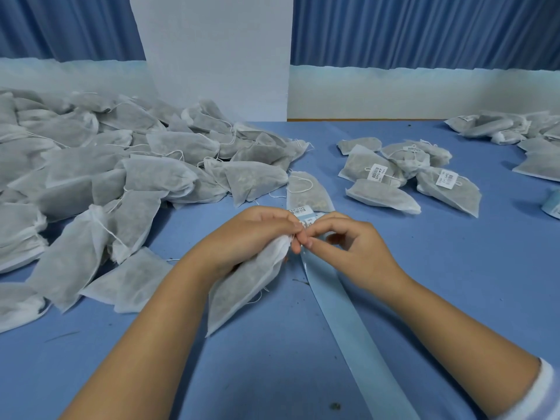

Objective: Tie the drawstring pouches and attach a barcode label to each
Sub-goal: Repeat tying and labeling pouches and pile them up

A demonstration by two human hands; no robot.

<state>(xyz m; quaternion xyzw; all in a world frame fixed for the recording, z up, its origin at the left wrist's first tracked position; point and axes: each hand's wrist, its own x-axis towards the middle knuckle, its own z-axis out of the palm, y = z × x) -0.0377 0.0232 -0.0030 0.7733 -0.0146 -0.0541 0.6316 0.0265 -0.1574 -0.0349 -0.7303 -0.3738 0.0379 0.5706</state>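
Pouch (242, 286) lies in my left hand (251, 234), gripped by its neck, low over the counter (303, 374). My right hand (348, 241) pinches that neck too, beside the label strip (348, 322). I think it is soft, light and squishy, so hold the bunched top. I count one held, one strip, a left pile (106, 177) too big to count, and about six labelled pouches (394, 177).
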